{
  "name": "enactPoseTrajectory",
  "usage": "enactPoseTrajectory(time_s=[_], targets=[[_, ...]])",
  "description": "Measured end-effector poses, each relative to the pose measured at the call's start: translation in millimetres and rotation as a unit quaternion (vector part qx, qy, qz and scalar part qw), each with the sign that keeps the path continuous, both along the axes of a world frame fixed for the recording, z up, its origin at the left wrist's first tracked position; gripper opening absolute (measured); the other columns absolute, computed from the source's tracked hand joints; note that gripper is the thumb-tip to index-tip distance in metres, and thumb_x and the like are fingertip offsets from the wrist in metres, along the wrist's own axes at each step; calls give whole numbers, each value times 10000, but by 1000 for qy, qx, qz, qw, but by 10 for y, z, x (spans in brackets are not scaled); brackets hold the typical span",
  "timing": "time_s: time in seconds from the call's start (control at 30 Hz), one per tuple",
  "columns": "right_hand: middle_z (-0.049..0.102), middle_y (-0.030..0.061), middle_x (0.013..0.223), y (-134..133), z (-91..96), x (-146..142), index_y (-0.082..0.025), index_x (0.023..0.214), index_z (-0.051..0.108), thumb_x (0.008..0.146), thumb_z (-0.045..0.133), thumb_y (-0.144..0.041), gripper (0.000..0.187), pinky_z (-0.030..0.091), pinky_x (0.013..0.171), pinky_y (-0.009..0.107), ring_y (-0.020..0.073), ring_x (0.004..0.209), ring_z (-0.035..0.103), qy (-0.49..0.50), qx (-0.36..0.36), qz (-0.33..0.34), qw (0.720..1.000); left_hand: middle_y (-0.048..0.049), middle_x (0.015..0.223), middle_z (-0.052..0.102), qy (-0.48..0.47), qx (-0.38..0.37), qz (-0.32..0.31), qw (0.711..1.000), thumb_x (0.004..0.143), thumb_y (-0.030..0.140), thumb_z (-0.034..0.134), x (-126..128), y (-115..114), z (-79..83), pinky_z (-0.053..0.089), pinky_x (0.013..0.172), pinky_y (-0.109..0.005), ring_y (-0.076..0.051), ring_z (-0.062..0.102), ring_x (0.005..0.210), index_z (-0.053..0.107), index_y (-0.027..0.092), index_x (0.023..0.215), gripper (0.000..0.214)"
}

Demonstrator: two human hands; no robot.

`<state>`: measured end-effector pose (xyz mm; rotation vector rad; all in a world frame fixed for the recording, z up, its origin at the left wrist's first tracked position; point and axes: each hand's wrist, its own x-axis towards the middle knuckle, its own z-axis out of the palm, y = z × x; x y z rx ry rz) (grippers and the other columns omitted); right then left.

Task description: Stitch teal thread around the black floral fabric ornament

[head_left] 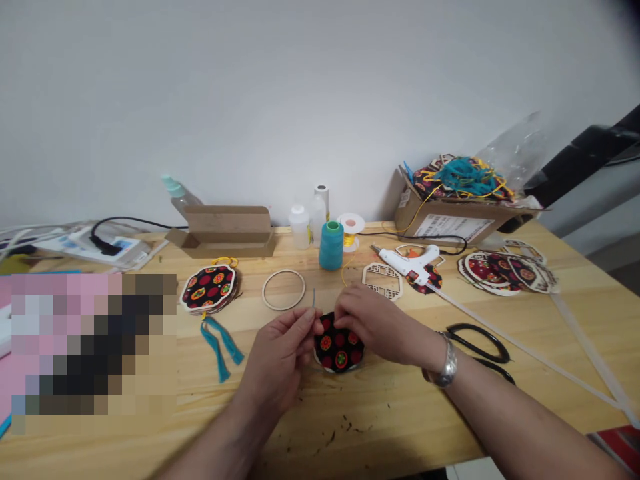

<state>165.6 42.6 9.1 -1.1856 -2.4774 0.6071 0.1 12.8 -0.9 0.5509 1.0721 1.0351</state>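
Patterned fabric piece (341,350), near-round, no clear long axis, sits between the 2 hands and reaches both: left hand (280,350) pinching its upper-left edge, right hand (377,323) with fingers bent over its top, grip hidden, cannot tell.

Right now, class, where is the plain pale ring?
In the head view, the pale ring lies on the table, left of centre, between the tasselled ornament and the teal thread spool, just beyond the left hand.
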Motion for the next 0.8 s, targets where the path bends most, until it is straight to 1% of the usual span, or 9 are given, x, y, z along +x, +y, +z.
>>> enactPoseTrajectory(time_s=[0.1,0.2,0.3,0.47,0.67,0.73,0.8], targets=[[545,4,708,8,25,17,-162,729,510,826,473,-155,104,338,605,248,127,676,458,74,-64,-111,989,16,574,565,-4,-2,3,1000,692,272,662,0,8,5,200,363,-131,2,284,391,638,109,729,169],[540,-10,659,24,6,26,-169,712,496,829,465,-188,122,336,573,243,117,623,466,138,-93,-168,972,-3,585,595,-3,-2,8,1000,678,273,674,5,15,13,194,361,-132,3,283,389,643,106,730,177],[522,-24,615,35,-24,21,-173,683,491,818,480,-198,137,341,556,235,110,589,459,182,-87,-188,961,-21,600,616,-1,-5,5,1000,682,272,672,9,14,16,191,364,-131,3,286,393,644,101,716,177],[507,-33,592,34,-38,2,-174,662,496,810,493,-199,150,352,538,222,102,572,452,227,-63,-216,948,-48,637,643,-8,-3,-11,1000,701,262,655,2,-1,9,169,367,-134,6,260,393,650,98,716,165],[509,-31,591,-7,-21,-28,-173,675,504,816,492,-190,142,363,533,219,102,564,459,243,-51,-216,944,-69,661,656,-27,-22,-36,999,700,263,655,-4,-26,10,165,371,-143,5,231,392,654,98,726,167],[529,-20,624,-53,-10,-55,-173,709,515,822,488,-187,118,365,555,232,112,592,471,225,-22,-217,950,-74,676,660,-29,-31,-35,998,702,261,655,1,-31,14,164,376,-146,4,230,393,653,100,734,165],[545,2,673,-115,-1,-95,-170,732,519,827,480,-174,103,363,600,256,131,648,478,186,36,-207,960,-72,690,652,-31,-37,-38,998,702,264,656,7,-30,15,158,380,-150,6,223,397,657,94,738,174]])
